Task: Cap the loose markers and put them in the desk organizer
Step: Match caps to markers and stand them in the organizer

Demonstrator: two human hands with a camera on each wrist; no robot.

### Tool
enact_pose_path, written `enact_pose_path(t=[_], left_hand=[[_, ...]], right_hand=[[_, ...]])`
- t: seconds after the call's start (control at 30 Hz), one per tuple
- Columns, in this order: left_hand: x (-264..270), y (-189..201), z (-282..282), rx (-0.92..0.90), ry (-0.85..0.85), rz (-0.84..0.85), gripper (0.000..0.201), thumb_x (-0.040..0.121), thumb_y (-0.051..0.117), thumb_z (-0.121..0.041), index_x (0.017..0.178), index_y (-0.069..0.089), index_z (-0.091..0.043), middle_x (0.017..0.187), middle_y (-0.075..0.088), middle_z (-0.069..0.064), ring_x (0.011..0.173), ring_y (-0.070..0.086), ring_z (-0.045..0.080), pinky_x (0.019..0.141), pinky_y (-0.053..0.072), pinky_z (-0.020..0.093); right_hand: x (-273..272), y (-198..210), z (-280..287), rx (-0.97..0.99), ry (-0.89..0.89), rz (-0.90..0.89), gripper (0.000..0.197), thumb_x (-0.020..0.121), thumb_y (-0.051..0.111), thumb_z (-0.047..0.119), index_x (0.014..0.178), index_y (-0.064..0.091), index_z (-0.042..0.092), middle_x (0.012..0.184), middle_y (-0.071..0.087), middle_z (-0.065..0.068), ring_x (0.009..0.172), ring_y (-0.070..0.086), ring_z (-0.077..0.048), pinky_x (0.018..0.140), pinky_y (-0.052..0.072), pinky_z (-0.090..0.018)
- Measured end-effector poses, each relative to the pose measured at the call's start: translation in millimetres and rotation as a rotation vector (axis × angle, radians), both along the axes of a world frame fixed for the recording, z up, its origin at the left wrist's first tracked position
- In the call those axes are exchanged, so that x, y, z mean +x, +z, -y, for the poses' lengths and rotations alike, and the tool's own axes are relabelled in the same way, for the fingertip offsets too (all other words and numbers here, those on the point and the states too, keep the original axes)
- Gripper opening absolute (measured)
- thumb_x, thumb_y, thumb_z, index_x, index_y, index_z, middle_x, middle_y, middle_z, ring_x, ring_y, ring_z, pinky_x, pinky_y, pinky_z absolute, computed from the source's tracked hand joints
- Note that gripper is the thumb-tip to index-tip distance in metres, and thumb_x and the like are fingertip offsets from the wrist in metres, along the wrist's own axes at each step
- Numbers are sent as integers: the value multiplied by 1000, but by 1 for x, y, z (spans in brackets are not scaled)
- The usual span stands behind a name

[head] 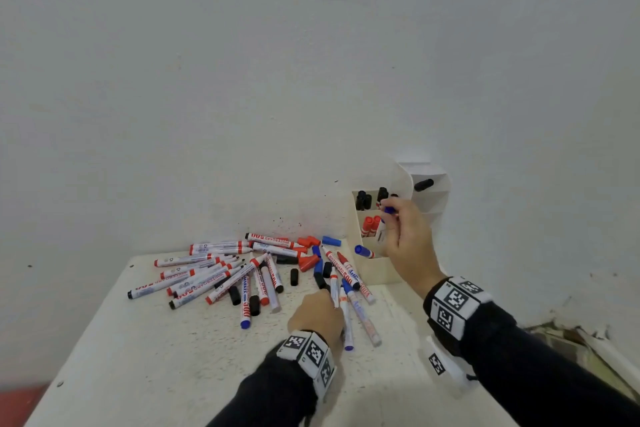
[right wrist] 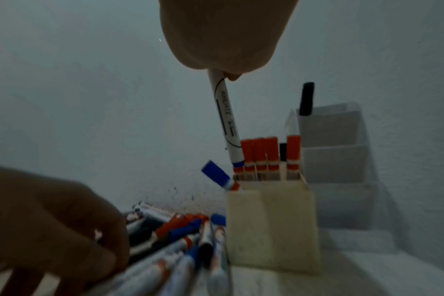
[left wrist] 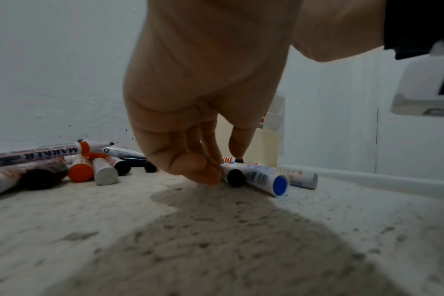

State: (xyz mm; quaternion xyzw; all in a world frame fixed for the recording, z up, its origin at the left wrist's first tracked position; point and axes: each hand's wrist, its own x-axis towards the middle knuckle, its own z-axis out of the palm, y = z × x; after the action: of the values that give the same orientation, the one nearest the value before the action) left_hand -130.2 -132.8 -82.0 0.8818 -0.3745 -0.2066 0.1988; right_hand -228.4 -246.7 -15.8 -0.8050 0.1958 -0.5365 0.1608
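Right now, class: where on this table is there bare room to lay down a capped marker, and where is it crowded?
Bare: the near-left table surface, in front of the marker pile and beside the left hand. Crowded: the pile itself and the strip between it and the organizer, where the right hand holds a blue marker.

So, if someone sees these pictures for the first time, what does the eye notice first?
First, the heap of loose markers and caps spread over the table, where the left hand reaches in. Then the right hand lowering a blue marker into the white desk organizer by the wall.
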Motion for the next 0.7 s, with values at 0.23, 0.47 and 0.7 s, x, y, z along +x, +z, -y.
enact_pose_path(t=[0.23,0.47,0.7], left_hand=[[-3,1,9,77,-8,97,22,95,47,-30,111,54,-17,110,61,2,99,61,16,86,51,27],[-1,5,13,9,24,-37,24,91,54,-24,111,53,-12,115,58,6,100,59,17,86,50,25],[2,14,1,-70,84,-210,19,86,62,-26,87,50,-12,90,58,4,85,62,18,80,55,27]], right_hand=[[-7,-36,15,149,-29,-239,21,93,50,6,112,58,5,103,60,-3,91,53,-8,83,46,-18],[-4,-43,22,281,-34,-470,18,92,54,13,109,60,12,103,61,-4,93,56,-16,86,47,-25],[-4,-50,17,211,-148,-357,24,89,56,10,113,59,8,114,57,-4,106,52,-15,89,34,-18]])
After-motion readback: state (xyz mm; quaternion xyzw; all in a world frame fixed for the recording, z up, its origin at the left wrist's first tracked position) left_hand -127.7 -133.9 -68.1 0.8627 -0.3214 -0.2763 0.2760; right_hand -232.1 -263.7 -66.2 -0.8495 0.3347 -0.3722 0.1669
